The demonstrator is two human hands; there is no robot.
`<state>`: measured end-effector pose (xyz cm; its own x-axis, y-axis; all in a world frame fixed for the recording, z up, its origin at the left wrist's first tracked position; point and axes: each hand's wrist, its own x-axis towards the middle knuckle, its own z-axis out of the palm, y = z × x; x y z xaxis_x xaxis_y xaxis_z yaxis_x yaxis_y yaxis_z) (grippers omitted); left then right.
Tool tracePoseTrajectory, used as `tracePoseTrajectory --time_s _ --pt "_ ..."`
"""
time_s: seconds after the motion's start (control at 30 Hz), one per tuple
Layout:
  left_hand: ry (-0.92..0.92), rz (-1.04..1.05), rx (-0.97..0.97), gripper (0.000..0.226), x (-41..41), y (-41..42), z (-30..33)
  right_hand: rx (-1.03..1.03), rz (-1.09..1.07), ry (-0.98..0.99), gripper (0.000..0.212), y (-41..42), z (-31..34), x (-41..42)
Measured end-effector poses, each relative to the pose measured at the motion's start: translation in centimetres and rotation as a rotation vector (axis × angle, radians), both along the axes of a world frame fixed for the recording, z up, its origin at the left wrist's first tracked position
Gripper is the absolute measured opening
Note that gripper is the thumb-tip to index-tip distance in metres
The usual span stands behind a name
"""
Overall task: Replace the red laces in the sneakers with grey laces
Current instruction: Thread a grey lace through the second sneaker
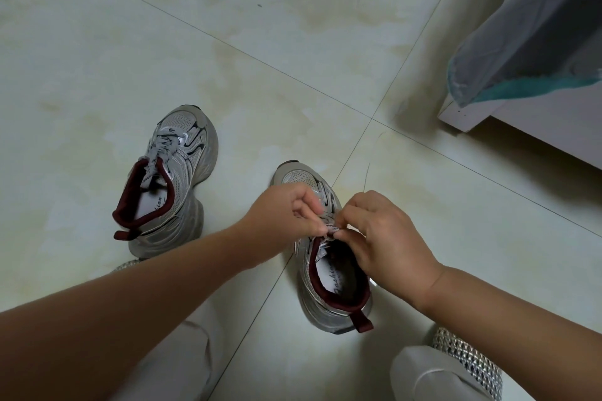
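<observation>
We see two silver-grey mesh sneakers with dark maroon collars standing on the pale tiled floor [293, 42]. The left sneaker [176, 172] stands apart, already threaded with a grey patterned lace [164, 145]. Over the right sneaker [329, 270], our left hand [286, 208] and right hand [387, 238] meet at the tongue, fingers curled, each pinching the grey patterned lace end [332, 233] near the top eyelets.

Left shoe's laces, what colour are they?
Grey with dark print, seen in the head view.
</observation>
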<state>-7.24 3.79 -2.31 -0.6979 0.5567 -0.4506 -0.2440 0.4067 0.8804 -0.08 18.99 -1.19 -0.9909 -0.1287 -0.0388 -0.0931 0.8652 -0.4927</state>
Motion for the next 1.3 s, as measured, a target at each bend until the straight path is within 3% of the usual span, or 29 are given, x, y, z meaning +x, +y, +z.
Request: tracePoseTrajectory --time_s 0.3,0.47,0.6,0.7,0.77,0.93,1.1,1.23,1.3 --pt "0.25 0.034 -0.282 0.031 -1.2 -1.1 -2.1 0.167 0.03 -0.268 0.011 0.3 0.7 1.8" --pt "0.288 0.036 -0.31 0.03 -1.0 -1.1 -2.1 0.265 0.079 -0.353 0.012 0.2 1.4 1.2" --pt "0.331 0.021 -0.328 0.029 -0.9 -1.3 -2.1 0.377 0.113 -0.424 0.034 -0.3 2.0 0.7" --pt "0.369 -0.019 -0.358 0.028 -1.0 -1.4 -2.0 0.384 0.09 -0.532 0.033 -0.7 3.0 -0.4" --pt "0.401 -0.054 -0.368 0.028 -1.1 -1.4 -1.6 0.279 0.013 -0.592 0.023 -0.7 3.7 -1.2" --pt "0.503 -0.166 -0.212 0.021 -0.7 -0.9 0.5 -0.361 -0.391 -0.487 0.016 -0.1 2.9 -1.8" --pt "0.451 -0.197 -0.131 0.015 0.2 0.6 0.9 -0.811 -0.453 -0.433 0.019 -0.9 2.7 -2.2" --pt "0.39 -0.075 -0.124 0.03 -0.2 0.3 0.7 -0.747 -0.538 -0.409 0.029 -0.8 1.1 -1.4" --pt "0.358 -0.06 -0.11 0.03 -0.3 0.1 0.7 -0.658 -0.497 -0.423 0.022 -1.2 0.5 -0.5"
